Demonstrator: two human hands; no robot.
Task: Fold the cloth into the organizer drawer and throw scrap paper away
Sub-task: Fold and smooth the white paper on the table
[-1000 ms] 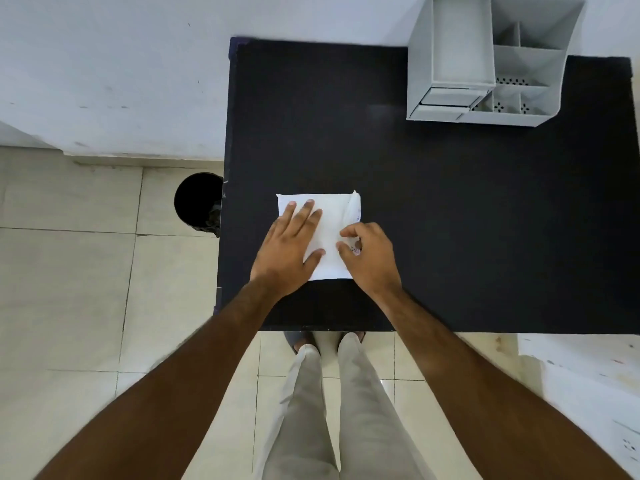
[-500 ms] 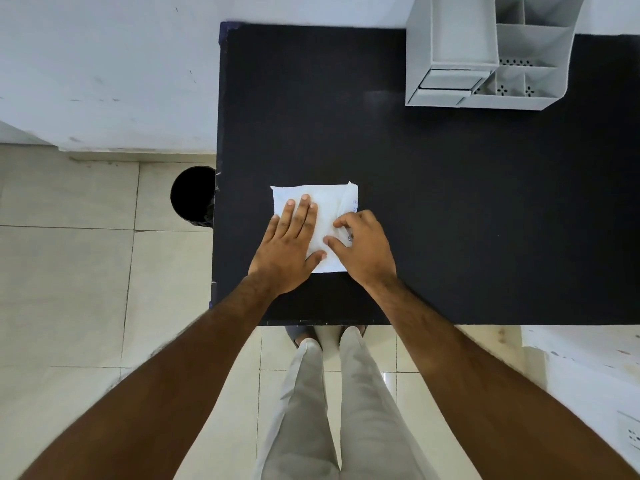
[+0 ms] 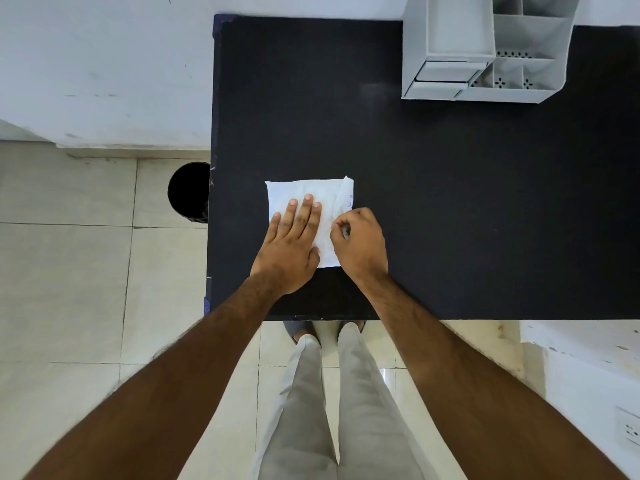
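Note:
A white folded cloth (image 3: 304,189) lies on the black table (image 3: 450,202) near its front left part. My left hand (image 3: 291,244) presses flat on the cloth with fingers spread. My right hand (image 3: 360,244) rests at the cloth's right edge, its fingers curled and pinching that edge, where some blue print shows. The grey organizer (image 3: 485,50) stands at the table's far right, its small drawer (image 3: 443,76) at the lower left of the unit. No scrap paper is visible apart from the white sheet under my hands.
A black round bin (image 3: 188,192) stands on the tiled floor just left of the table. A white wall runs behind. A white surface (image 3: 588,358) with a socket sits at the lower right. My legs are below the table's front edge.
My right hand's fingers have curled tighter on the cloth's right edge. My left hand stays flat on the cloth, slid slightly left.

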